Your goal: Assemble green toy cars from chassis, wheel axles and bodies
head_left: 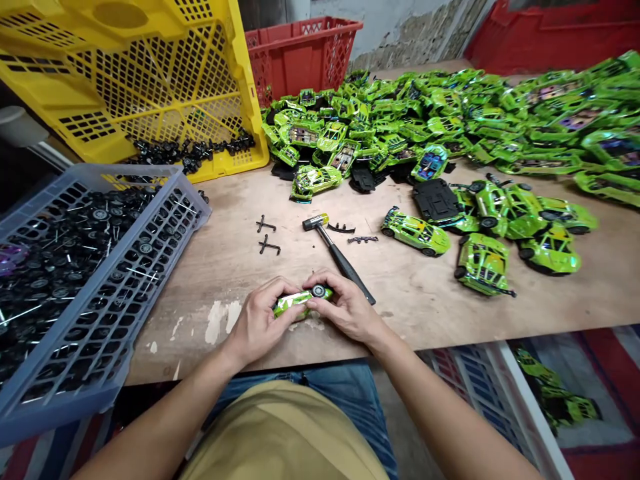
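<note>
Between both hands, close to the table's front edge, is a green toy car (293,303) with a black wheel (319,291) showing. My left hand (260,320) grips one end of it, thumb along its side. My right hand (347,307) is closed around the wheel end, thumb and fingers pressing on the body. Much of the car is hidden by my fingers. Just beyond lies a hammer (340,257) with a black handle and a yellow-tipped head. Two black plastic parts (269,247) lie to its left, and a thin black strip (363,239) to its right.
At left, a translucent crate (165,247) holds wheels and axles; a tipped yellow crate (255,147) holds more black parts. Green car shells (400,120) are heaped across the back. Several wheeled cars (417,233) stand at right. A red basket (300,57) stands behind.
</note>
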A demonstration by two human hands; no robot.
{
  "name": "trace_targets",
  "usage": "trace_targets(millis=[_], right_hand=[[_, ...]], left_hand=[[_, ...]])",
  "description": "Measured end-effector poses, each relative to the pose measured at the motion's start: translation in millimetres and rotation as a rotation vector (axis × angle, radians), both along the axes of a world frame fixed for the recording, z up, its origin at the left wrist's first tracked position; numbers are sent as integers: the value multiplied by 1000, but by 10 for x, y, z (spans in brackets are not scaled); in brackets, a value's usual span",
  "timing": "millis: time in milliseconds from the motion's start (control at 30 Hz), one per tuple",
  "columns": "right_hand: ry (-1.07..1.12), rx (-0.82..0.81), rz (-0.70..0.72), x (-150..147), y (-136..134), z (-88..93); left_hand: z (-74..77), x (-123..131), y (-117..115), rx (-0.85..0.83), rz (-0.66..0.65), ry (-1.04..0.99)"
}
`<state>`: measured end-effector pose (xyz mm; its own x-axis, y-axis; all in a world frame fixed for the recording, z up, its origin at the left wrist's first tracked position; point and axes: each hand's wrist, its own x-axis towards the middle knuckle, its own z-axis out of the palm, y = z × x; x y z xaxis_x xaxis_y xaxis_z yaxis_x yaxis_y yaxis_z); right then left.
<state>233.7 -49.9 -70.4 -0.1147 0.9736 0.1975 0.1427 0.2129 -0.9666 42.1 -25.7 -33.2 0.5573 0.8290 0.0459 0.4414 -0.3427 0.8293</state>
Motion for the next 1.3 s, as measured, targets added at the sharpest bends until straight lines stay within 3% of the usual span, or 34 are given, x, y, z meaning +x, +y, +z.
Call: trace_targets(millis=[100, 200, 300, 400, 567, 667, 833, 1033, 1133, 1200, 1233, 1300], right_hand=[[76, -54, -298, -112, 43, -45], [4, -4, -516, -225, 85, -2], [-97, 109, -475, -266, 115, 151], [-123, 123, -441, -244, 152, 346], [-354, 98, -501, -236, 198, 538], [-425, 209, -521, -249, 191, 568], [-429, 337, -438, -220, 188, 611], [-281, 244, -563, -238, 263, 479], [-38, 154, -709, -197, 269, 332], [-7, 86, -743, -129, 229, 262], [-46, 66, -695, -90, 197, 241], [-169, 66, -436, -18, 118, 222]], left_hand=[[0, 10, -47, 22, 58, 1], [114, 59, -70, 49, -3, 159], [302, 145, -31, 87, -103, 348], [427, 243, 12, 136, -120, 383], [412, 363, -46, 226, 28, 378], [403, 395, -103, 249, 59, 353], [442, 449, -156, 248, 79, 288], [442, 458, -75, 280, 63, 356], [430, 274, 37, 267, -33, 327], [372, 100, 97, 210, -42, 282], [321, 19, 115, 162, -27, 247], [186, -102, 129, 48, 9, 113]])
